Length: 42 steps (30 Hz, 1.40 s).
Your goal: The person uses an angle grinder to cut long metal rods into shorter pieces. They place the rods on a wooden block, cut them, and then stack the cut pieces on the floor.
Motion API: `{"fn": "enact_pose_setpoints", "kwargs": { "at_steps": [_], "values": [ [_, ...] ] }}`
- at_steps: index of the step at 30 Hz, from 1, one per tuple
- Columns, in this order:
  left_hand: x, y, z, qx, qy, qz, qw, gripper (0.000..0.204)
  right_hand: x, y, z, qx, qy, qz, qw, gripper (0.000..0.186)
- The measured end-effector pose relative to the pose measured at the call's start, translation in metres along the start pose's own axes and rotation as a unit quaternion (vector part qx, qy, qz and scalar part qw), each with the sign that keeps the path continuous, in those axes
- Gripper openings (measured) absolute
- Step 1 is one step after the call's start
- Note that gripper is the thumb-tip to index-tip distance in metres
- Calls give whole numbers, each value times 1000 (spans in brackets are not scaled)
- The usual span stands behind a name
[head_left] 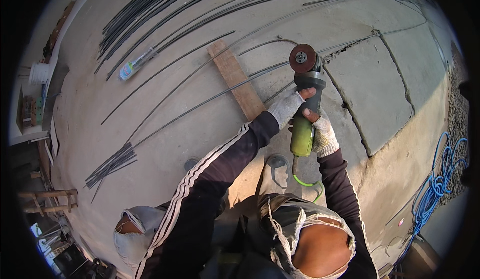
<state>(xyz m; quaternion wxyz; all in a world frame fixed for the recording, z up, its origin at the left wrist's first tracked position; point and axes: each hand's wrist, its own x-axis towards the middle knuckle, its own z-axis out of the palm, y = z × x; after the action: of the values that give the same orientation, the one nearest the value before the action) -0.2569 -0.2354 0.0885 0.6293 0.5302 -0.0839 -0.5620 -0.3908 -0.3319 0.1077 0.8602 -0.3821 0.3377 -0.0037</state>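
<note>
A green and black angle grinder (302, 136) with a reddish-brown disc (301, 58) points away from me, its green cord (312, 185) trailing down from the rear. My left hand (289, 108), in a white knit glove with bare fingertips, grips its dark upper body. My right hand (321, 130), gloved likewise, closes round the green body just below. Beneath and left of the grinder lies a wooden plank (230, 74), crossed by thin steel rods (200, 101). A bundle of short cut rods (112, 164) lies lower left.
Long rods (145, 9) lie across the far concrete floor (135, 99), near a plastic bottle (132, 66). Cracked concrete (375, 89) is right, with coiled blue hose (437, 189) and gravel (455, 114) beyond. A white bucket (39, 73) and wooden frame (47, 203) stand left. My knees and shoes are below.
</note>
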Motion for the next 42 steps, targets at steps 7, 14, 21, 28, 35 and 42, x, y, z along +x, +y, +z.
{"fn": "enact_pose_setpoints", "kwargs": {
  "at_steps": [7,14,21,28,35,42],
  "values": [
    [19,11,3,97,-39,26,994,70,6,-6,-15,-36,61,20,997,38],
    [34,-20,-33,256,18,72,964,58,24,-9,-23,-52,115,-80,989,32],
    [-27,-88,-18,349,-46,173,920,94,40,-33,-18,-46,173,-74,981,36],
    [-24,-104,3,411,22,260,874,100,48,-28,-21,6,168,-61,984,29],
    [-26,-123,10,443,38,214,870,95,34,-31,-20,5,179,-31,983,31],
    [-33,-117,-6,535,3,346,771,76,35,-26,-37,-110,172,-45,978,28]
  ]
}}
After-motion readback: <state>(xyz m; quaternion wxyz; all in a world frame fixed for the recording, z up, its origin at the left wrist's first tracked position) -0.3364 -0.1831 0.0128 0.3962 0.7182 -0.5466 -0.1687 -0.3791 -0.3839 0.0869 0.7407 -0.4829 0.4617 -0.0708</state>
